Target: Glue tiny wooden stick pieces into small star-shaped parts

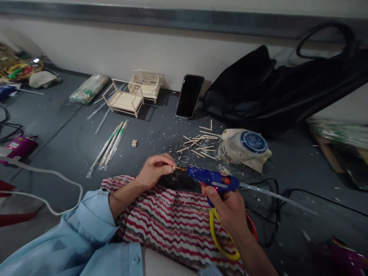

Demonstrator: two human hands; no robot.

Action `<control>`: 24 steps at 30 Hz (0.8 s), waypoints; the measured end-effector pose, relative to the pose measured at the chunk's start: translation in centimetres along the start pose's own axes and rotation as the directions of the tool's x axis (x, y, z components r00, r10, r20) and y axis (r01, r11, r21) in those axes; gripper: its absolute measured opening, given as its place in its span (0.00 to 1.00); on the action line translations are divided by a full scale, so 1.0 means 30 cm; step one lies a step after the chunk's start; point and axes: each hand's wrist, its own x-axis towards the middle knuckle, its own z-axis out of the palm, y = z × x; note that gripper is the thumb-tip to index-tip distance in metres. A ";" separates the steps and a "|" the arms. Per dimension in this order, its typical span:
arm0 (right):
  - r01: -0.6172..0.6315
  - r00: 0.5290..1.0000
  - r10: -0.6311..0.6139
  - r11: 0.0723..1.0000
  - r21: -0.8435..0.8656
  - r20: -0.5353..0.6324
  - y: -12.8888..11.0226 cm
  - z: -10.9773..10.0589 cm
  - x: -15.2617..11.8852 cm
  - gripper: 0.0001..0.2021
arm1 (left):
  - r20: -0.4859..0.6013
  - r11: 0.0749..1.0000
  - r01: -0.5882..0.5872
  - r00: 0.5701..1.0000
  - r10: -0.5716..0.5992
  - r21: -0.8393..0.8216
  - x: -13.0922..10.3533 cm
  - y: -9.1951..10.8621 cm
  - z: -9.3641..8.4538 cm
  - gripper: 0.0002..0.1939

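Observation:
My right hand (225,203) is wrapped round the grip of a blue hot glue gun (205,175), whose nozzle points left. A clear glue stick (276,195) sticks out of its rear. My left hand (155,170) is closed in a pinch at the nozzle tip, on a small pale piece (174,168) mostly hidden by the fingers. Just beyond my hands lie several short wooden sticks (198,143) among crumbs. A small flower-shaped wooden piece (134,143) sits farther left. Below the gun, a striped red and white cloth (161,218) is spread, with a yellow loop handle (214,230) by my right wrist.
Two miniature wooden furniture frames (126,101) stand at the back, near packaged sticks (89,89) and wrapped stick packs (110,145). A phone (189,96) leans on the wall beside a black bag (253,92). A blue-lidded jar (253,142) and black cable (277,207) lie right.

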 end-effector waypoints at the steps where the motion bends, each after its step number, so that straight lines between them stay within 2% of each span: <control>1: 0.002 1.000 -0.002 1.000 -0.004 -0.001 0.002 0.000 -0.001 0.17 | -0.003 1.000 0.003 1.000 -0.003 0.001 0.000 0.001 0.000 0.06; 12: -0.034 0.999 0.035 0.996 0.087 -0.008 0.001 0.007 -0.004 0.16 | -0.014 0.999 0.034 0.999 -0.034 0.010 -0.001 -0.002 0.002 0.06; 24: 0.008 1.000 -0.007 0.995 0.101 -0.014 -0.022 0.005 0.000 0.15 | -0.040 0.995 0.103 0.994 -0.102 0.009 0.003 -0.008 0.009 0.06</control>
